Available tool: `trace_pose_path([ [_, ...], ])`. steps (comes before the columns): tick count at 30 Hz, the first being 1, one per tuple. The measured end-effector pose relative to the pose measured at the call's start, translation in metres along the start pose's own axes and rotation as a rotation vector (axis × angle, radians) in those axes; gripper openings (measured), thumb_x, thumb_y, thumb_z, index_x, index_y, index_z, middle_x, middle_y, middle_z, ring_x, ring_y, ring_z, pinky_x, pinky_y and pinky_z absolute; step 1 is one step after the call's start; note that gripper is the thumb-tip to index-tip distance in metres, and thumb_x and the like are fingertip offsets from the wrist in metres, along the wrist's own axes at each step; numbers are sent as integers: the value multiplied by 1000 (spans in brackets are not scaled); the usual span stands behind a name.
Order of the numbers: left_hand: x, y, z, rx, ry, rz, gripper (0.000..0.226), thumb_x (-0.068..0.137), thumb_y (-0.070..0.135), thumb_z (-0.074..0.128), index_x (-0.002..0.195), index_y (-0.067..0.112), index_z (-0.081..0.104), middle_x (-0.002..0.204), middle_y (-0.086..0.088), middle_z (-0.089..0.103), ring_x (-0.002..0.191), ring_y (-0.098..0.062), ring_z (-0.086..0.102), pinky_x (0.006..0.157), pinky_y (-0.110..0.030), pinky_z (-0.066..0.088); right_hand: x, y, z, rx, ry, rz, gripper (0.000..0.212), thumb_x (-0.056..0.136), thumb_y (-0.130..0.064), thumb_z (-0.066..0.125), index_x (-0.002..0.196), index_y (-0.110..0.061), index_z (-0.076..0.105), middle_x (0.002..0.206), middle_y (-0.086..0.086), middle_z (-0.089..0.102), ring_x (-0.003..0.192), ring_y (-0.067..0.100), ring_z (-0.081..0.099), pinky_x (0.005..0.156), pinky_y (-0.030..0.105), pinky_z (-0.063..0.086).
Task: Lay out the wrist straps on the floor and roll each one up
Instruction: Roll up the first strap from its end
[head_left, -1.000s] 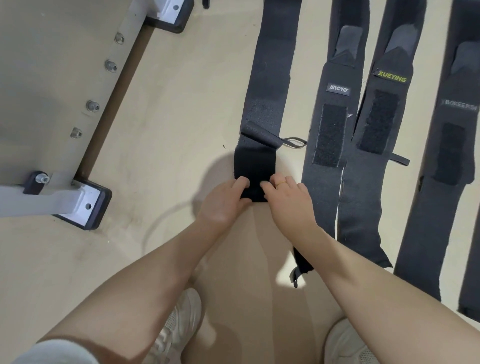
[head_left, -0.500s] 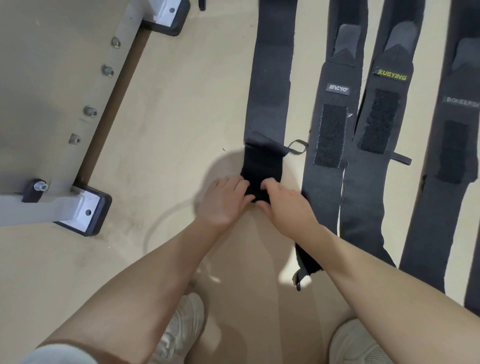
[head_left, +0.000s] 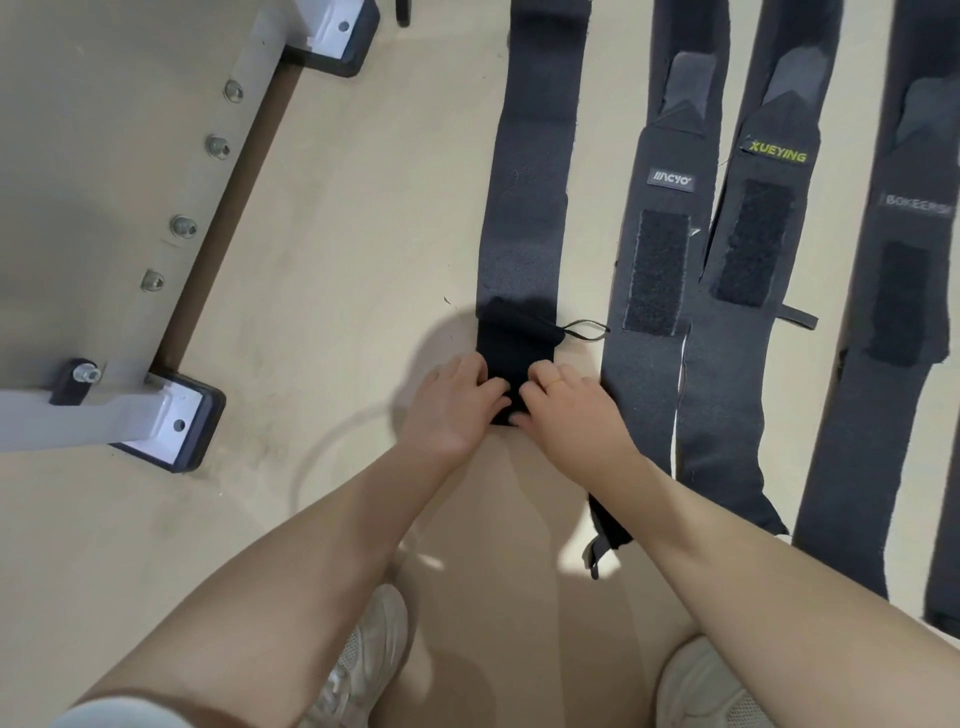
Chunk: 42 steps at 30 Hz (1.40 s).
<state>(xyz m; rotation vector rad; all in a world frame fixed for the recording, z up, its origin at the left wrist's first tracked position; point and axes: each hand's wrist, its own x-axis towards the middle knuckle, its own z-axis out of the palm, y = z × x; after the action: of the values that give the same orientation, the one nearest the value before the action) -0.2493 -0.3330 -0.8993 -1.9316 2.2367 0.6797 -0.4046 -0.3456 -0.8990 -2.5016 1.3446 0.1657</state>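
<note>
Several dark grey wrist straps lie side by side on the beige floor. The leftmost strap runs away from me, and its near end is folded over into a small black roll with a thin thumb loop sticking out to the right. My left hand and my right hand pinch that near end together, fingertips curled onto the fabric. To the right lie a strap labelled MCYO, one labelled XUEYING and one labelled BOKEER, all flat with velcro patches up.
A grey metal bench frame with black feet and a row of bolts stands on the floor at the left. My two pale shoes are at the bottom, close to the strap ends.
The folded near end of the leftmost strap has been rolled a little further away from me, and both hands have moved forward with it. The other straps have not moved.
</note>
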Motion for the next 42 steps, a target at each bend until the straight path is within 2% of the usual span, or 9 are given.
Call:
trace_pose_path([
  [6,3,6,-6,158,128,145,24,78,26,45,72,16,66,71,-1,59,62,-24,59,63,-28,35,-2,0,-11,-2,-138,58,34,84,-26,66,114,-13,59,108,6,57,90,23,57,69,31,38],
  [10,-1,-6,-5,175,52,255,27,77,31,50,86,14,69,79,-1,65,69,-23,64,62,-28,50,-4,0,-15,216,-122,113,31,100,-34,42,125,-15,45,113,2,57,102,24,53,73,31,31],
  [15,-9,-12,3,175,85,308,37,71,20,40,89,14,71,78,-1,63,68,-22,64,62,-25,50,1,-3,-14,135,66,117,34,72,-34,79,95,-13,67,97,8,61,89,29,60,76,37,48],
  [19,-19,-10,12,100,133,289,39,62,7,57,99,2,70,89,-12,67,72,-28,67,57,-27,53,13,-1,-17,280,56,274,49,96,-19,51,141,-5,38,137,12,46,120,29,48,94,38,41],
  [23,-36,-16,18,133,201,345,40,82,5,39,108,-1,68,107,-16,68,97,-29,67,81,-34,54,7,3,-6,239,-90,114,44,97,-9,44,141,-11,41,149,11,33,134,29,33,104,36,35],
  [27,-39,-16,21,188,342,391,39,91,-3,34,103,0,71,101,-14,69,93,-28,67,89,-38,48,-5,0,-3,203,-49,-59,44,73,6,57,115,-1,64,119,18,62,108,39,58,83,44,50],
  [33,-45,-10,25,230,431,357,49,96,-1,24,96,6,72,89,-8,68,80,-23,65,67,-32,47,3,-12,-7,448,-51,207,42,92,0,46,131,-15,47,120,3,53,105,21,51,85,28,40],
  [38,-49,-3,31,161,524,288,25,85,-7,31,84,11,48,78,-6,63,67,-23,56,57,-32,44,-2,-17,-12,97,-168,-122,33,86,-7,52,119,-12,57,114,6,54,102,25,50,81,31,36],
  [42,-51,0,35,99,517,273,24,83,-9,35,87,11,47,86,-10,65,70,-25,58,57,-33,50,-18,-21,0,48,-80,-91,48,54,-5,75,101,-10,72,79,6,63,58,21,58,51,23,38],
])
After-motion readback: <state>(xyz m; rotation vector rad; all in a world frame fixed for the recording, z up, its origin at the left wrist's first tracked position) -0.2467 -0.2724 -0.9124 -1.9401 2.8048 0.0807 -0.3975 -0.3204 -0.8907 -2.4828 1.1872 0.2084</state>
